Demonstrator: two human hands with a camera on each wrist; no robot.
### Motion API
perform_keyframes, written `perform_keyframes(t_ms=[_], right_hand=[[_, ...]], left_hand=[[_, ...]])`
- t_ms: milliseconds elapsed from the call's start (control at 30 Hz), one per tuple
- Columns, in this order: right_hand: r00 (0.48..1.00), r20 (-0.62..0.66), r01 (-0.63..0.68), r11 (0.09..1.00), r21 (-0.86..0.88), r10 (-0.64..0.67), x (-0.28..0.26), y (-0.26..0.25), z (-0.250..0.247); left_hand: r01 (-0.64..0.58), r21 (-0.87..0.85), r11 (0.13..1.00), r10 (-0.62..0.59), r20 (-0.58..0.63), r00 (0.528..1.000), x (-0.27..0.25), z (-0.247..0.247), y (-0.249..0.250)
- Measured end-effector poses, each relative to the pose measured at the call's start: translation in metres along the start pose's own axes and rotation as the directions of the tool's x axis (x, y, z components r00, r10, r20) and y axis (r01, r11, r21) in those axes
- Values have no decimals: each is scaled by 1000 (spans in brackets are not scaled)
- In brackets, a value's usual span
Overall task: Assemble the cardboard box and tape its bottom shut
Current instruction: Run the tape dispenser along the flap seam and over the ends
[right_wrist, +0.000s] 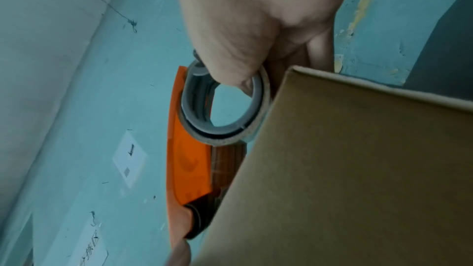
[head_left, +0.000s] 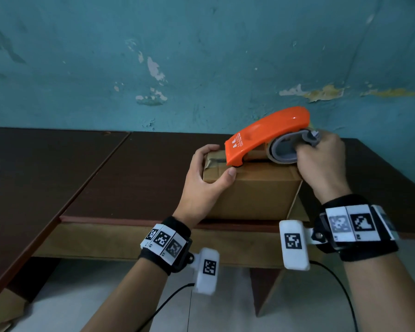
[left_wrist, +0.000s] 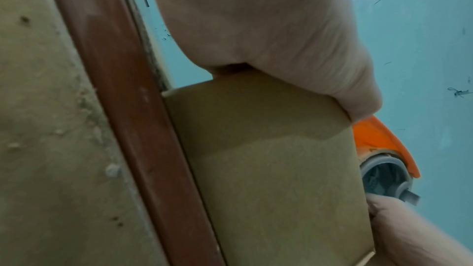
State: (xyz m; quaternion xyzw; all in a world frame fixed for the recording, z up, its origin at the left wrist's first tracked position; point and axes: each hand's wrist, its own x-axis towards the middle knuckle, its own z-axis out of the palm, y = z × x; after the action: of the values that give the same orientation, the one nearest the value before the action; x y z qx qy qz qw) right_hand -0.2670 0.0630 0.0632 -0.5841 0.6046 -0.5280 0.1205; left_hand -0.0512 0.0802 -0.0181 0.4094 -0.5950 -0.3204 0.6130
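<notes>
Right of centre in the head view, a brown cardboard box [head_left: 256,190] sits on the near edge of a dark wooden table [head_left: 141,168], its upturned face toward the camera. The left hand [head_left: 204,180] wraps the box's upper left corner, fingers curled over the far edge and thumb pressed along the near top edge. An orange tape dispenser [head_left: 266,135] rests nose-down on top of the box; the right hand [head_left: 321,161] grips its grey roll end from the right, fingers closed around it. A strip of brown tape [head_left: 216,161] runs along the top face from the dispenser's nose toward the left fingers.

Only the head view shows the peeling teal wall [head_left: 201,56], the marker-covered wristbands and a pale object cut off at the left frame edge, too little of it visible to identify.

The right wrist view alone shows the hollow grey roll core [right_wrist: 225,106], with the wall visible through it, and brown tape under the orange shell. The left wrist view is blurred; it shows the box's side against the table's reddish edge, with the palm filling the upper frame and hiding the fingers.
</notes>
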Motion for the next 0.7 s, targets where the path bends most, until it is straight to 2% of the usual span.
perform_keyframes(t_ms=[200,367,500,600,700], right_hand=[[999,30,29,1000,10,-30,5,-5,-5],[999,49,-24,999,-25,25,9,-4,-10],[997,67,43,992,-120,-36,5,-9,-10],[996,89,36,990,-136,-24,5,-9,-12],[996,90,24,989,-146,-11,4,-11,-13]], left_hand=[[-20,18,1000,20,26,999,0,-3,4],[-46,46,998,44,37,998,0,-4,5],[-86,90,992,88,-10,996,-2,-4,2],[-110,112,988,114,-29,993,-4,-2,1],[-84,105,991,88,-30,996,-3,0,3]])
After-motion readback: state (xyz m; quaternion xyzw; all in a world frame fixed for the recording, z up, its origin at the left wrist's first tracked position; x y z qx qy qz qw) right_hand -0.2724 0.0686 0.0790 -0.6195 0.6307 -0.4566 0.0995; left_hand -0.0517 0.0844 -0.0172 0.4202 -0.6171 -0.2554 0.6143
